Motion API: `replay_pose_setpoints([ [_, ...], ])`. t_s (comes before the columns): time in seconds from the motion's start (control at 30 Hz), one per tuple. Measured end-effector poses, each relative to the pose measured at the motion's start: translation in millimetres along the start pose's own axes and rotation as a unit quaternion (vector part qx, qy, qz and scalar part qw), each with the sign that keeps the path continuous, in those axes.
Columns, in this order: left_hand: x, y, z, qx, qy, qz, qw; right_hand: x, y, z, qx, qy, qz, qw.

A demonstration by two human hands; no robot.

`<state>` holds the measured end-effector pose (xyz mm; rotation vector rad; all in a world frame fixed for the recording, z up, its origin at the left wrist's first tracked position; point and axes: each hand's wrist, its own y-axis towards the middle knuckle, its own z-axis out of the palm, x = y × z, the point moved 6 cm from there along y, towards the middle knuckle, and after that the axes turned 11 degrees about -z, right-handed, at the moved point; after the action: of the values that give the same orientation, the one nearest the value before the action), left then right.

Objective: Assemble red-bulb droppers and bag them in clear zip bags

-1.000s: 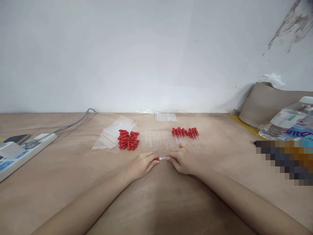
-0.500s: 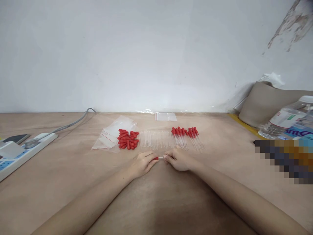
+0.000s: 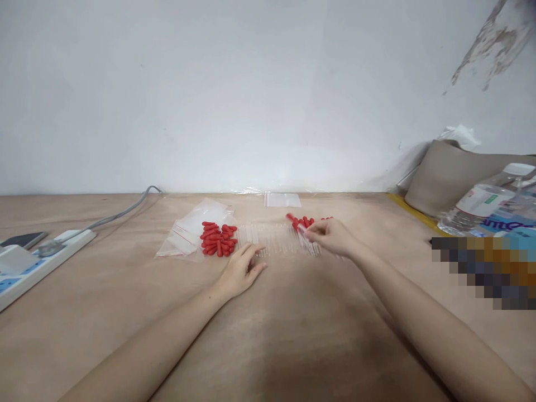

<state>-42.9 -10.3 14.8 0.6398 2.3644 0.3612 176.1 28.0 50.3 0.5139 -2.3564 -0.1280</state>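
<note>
My right hand (image 3: 335,237) pinches a red-bulbed dropper (image 3: 301,228) by its tube, bulb (image 3: 290,216) jutting ahead over other droppers (image 3: 309,221); my left hand (image 3: 239,273) is loosely curled, released. From here, the bottle label (image 3: 481,202) is unreadable.

Smooth white-painted wall (image 3: 234,100): rose flat, bore a few faint marks.
Ragged brown patch (image 3: 500,42): broke the white paint, upper right.
Pale brown wood-grained tabletop (image 3: 125,312): met the wall in a nearly straight line.
Shiny clear plastic film (image 3: 249,191): lay along part of that join.
Flat yellow strip (image 3: 419,216): ran aslant across the tabletop's right side.
Light: fell soft and even on the wall, left the tabletop's near middle shaded.
</note>
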Motion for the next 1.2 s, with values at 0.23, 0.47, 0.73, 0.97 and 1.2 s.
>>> replay_pose_setpoints([
  [0.23,-2,0,3.1,0.023,-0.021,0.011,0.999,-66,7,-45,-0.088,-0.127,0.186,0.970],
  [0.47,0,2,5.2,0.038,-0.015,0.002,0.999,-87,3,-35,-0.030,-0.140,0.225,0.964],
  [0.73,0,2,5.6,0.039,-0.012,-0.002,0.999,-85,7,-32,-0.020,-0.209,0.206,0.956],
  [0.97,0,1,5.4,0.034,-0.014,0.003,0.999,-70,13,-13,-0.039,-0.149,0.144,0.977],
  [1.2,0,1,5.6,0.040,-0.013,0.000,0.999,-66,16,0,-0.040,-0.140,0.141,0.979],
])
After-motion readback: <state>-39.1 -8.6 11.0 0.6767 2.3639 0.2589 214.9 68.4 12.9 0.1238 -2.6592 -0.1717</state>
